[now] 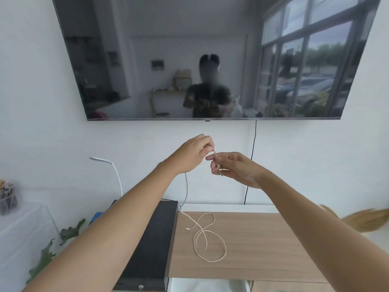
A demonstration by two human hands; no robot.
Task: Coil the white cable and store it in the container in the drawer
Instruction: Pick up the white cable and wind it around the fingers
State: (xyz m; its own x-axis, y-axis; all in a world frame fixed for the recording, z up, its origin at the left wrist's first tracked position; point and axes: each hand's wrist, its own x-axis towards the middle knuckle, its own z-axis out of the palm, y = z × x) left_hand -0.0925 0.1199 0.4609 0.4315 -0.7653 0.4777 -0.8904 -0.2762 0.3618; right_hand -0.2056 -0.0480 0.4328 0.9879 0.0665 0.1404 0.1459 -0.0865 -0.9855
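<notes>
Both hands are raised in front of the wall, below the television (210, 60), working one end of the white cable (202, 234). The left hand (192, 153) pinches the cable between thumb and curled fingers, and the right hand (233, 168) pinches a short first loop of it just beside, fingers partly closed around the strand. From the left hand the cable drops straight down to the back edge of the wooden counter (263, 239), where the rest lies in loose crossing loops with its free plug end near the black box (155, 239). The step in hand looks like the very start of coiling. To do it well, the right hand should probably keep the loop steady as an anchor while the left slides down the strand and feeds even lengths up, each turn the same size and laid the same way so the cable does not twist. The crossed loops on the counter could snag, so a slow, light pull would let them unwind. A white opening (208, 285) at the bottom edge may be the drawer; the container cannot be made out.
</notes>
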